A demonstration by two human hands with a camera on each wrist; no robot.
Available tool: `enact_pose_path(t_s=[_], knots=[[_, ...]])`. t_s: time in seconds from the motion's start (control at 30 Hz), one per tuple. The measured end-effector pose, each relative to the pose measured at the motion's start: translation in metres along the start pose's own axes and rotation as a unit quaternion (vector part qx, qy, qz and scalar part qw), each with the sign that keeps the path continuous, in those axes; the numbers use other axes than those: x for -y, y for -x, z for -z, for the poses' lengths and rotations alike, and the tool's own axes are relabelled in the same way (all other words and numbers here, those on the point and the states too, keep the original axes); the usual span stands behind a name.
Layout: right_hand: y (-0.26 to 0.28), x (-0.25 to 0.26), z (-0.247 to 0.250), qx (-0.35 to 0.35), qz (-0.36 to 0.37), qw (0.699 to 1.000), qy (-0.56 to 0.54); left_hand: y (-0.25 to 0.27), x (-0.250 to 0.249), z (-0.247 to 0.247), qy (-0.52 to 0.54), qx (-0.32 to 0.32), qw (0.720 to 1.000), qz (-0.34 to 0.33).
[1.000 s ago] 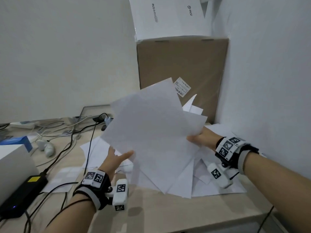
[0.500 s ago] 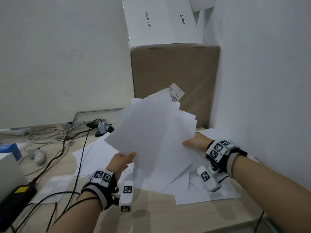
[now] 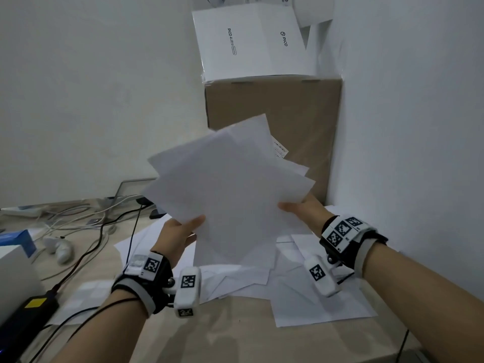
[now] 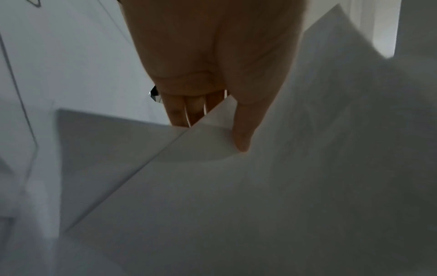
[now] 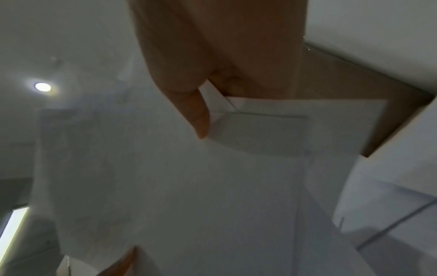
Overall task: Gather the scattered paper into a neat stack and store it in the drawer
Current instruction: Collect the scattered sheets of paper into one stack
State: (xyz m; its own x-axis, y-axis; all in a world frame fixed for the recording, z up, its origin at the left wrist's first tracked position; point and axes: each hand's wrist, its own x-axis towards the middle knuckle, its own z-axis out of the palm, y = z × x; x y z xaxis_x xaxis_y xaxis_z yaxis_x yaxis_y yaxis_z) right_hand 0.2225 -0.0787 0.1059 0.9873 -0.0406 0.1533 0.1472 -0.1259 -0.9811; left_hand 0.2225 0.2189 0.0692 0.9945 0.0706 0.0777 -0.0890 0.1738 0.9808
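Note:
I hold a loose, fanned bundle of white paper sheets (image 3: 230, 189) up above the desk, their corners out of line. My left hand (image 3: 180, 229) pinches the bundle's lower left edge, thumb on top, fingers behind. In the left wrist view the thumb (image 4: 241, 130) presses on the paper (image 4: 236, 205). My right hand (image 3: 301, 208) pinches the right edge. The right wrist view has its thumb (image 5: 198, 115) lying on the sheets (image 5: 189, 186). More loose sheets (image 3: 314, 297) lie scattered on the desk below. No drawer is in view.
A brown cardboard box (image 3: 301, 113) stands in the back right corner with a white Pico box (image 3: 251, 43) on top. Cables (image 3: 91, 218), a white controller (image 3: 60, 248), a black power brick (image 3: 28, 310) and a white box (image 3: 13, 273) crowd the desk's left side.
The bundle has risen higher off the desk and its sheets have drawn closer together. Both hands keep their hold and have come up with it.

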Motion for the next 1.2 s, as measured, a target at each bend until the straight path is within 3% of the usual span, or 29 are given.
enact_pose_path(t_s=[0.17,0.4,0.63,0.83,0.97,1.2], knots=[[0.005,-0.009,-0.015,0.008,-0.03,0.999,0.009,0.003,0.01,-0.007,-0.022,-0.003,1.0,0.018],[-0.012,-0.015,-0.035,-0.07,-0.043,0.997,-0.004,-0.011,-0.014,-0.023,-0.057,-0.042,0.997,-0.041],[-0.013,-0.005,-0.043,-0.08,-0.037,0.996,-0.03,-0.024,-0.038,-0.023,-0.079,-0.051,0.994,-0.063],[-0.013,-0.013,-0.046,0.01,-0.033,0.998,-0.06,-0.019,-0.032,-0.009,-0.072,-0.007,0.997,-0.026],[-0.01,-0.019,-0.05,0.007,-0.014,0.994,-0.111,-0.012,-0.021,-0.006,-0.088,0.011,0.996,-0.017],[-0.015,0.008,-0.061,0.007,0.045,0.998,-0.046,-0.015,-0.041,-0.009,-0.121,0.057,0.99,-0.045]])
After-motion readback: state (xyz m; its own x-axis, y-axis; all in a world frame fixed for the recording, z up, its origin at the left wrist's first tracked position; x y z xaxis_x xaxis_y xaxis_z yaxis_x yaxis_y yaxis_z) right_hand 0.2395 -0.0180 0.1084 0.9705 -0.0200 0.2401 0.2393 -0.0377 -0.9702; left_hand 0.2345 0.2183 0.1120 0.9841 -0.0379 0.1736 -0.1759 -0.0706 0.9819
